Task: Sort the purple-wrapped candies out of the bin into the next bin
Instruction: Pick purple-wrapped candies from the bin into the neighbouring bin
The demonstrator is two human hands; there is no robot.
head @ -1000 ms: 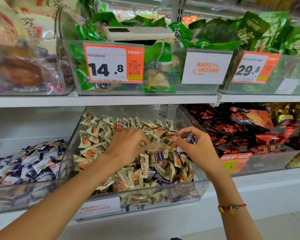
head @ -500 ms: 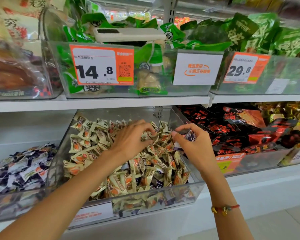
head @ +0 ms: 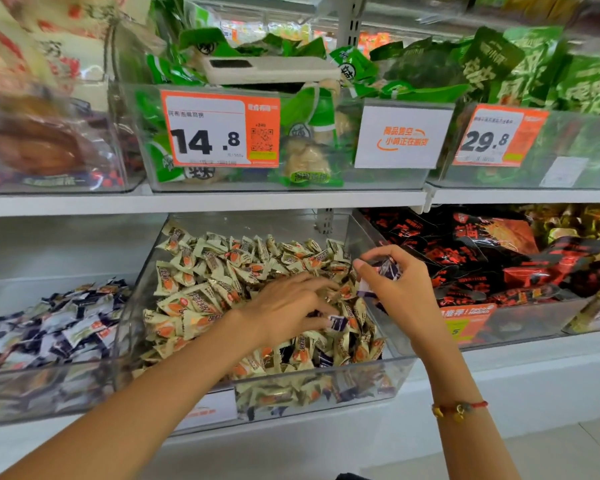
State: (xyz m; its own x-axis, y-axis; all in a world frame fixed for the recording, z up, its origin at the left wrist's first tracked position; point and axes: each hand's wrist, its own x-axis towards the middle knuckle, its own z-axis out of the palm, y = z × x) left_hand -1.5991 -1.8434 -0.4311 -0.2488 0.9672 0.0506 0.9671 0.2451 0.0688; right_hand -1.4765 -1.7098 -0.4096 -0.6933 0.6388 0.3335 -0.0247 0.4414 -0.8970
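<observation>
Shop shelving, white, two levels in view. Upper shelf point(head: 201, 204): clear bins w/ green snack packs, an orange price tag "14.8" point(head: 220, 129), a white sign w/ orange text point(head: 403, 136), another orange tag "29.8" point(head: 499, 136) further right. A white flat device point(head: 269, 69) lies on top of the green packs. Far left bin blurred, reddish-brown packs inside.

Lower shelf: center clear bin point(head: 326, 379) heaped w/ cream/gold-wrapped candies point(head: 205, 271), orange print on each. A few purple-wrapped candies mixed in, mostly near the front right, e.g. one point(head: 336, 322) just under the left fingers. Left clear bin point(head: 32, 386), next to center one, holds a pile of purple-and-white wrapped candies point(head: 49, 320). Right bin has black-and-red packs point(head: 482, 251); gold-wrapped stuff beyond, far right.

Left hand point(head: 288, 308) lies palm down on the candy heap, fingers spread fwd & slightly bent, tips among the wrappers; can't tell if it pinches anything. Right hand point(head: 392, 282) is raised over the bin's right wall, thumb & fingers curled round a small bunch of purple candies point(head: 385, 271). Red cord bracelet w/ gold beads point(head: 459, 408) on right wrist. Pale floor tile at bottom right.
</observation>
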